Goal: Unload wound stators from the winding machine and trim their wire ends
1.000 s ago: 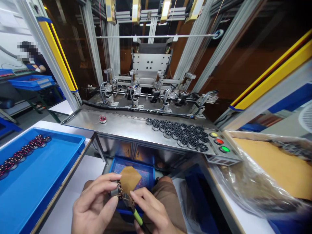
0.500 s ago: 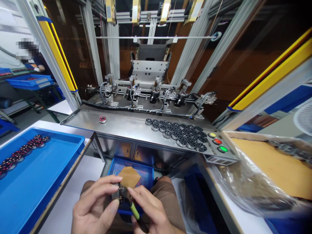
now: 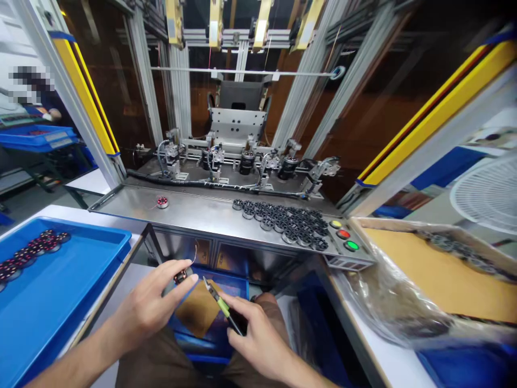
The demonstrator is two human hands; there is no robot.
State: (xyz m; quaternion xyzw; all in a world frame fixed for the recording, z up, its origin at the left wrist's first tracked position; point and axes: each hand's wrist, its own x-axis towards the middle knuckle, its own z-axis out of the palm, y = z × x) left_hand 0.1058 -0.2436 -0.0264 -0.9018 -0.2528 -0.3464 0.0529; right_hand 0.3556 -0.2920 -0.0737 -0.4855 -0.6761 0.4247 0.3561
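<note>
Above my lap, my left hand [image 3: 155, 299] pinches a small motor stator [image 3: 181, 276] between thumb and fingers; a thin wire end [image 3: 196, 252] sticks up from it. My right hand [image 3: 258, 328] is closed round the green-and-black handles of a pair of cutting pliers [image 3: 220, 304]. The pliers' tips point up and left, a short way to the right of the stator and apart from it. Below both hands, a brown sheet [image 3: 200, 310] lies over a blue bin [image 3: 236, 283]. One red-wound stator [image 3: 162, 202] sits on the metal ledge.
Many dark stator cores [image 3: 278, 218] crowd the metal ledge [image 3: 197, 213] beside a button box [image 3: 347, 240]. On the left stands a blue tray [image 3: 76, 280] with wound stators [image 3: 32, 253]. A plastic-lined box [image 3: 396, 258] is at right. Winding machinery [image 3: 246, 161] lies ahead.
My hands have come apart. The stator has moved up and left in my left hand, its wire end now showing. The pliers have drawn away from it. The camera view has shifted slightly.
</note>
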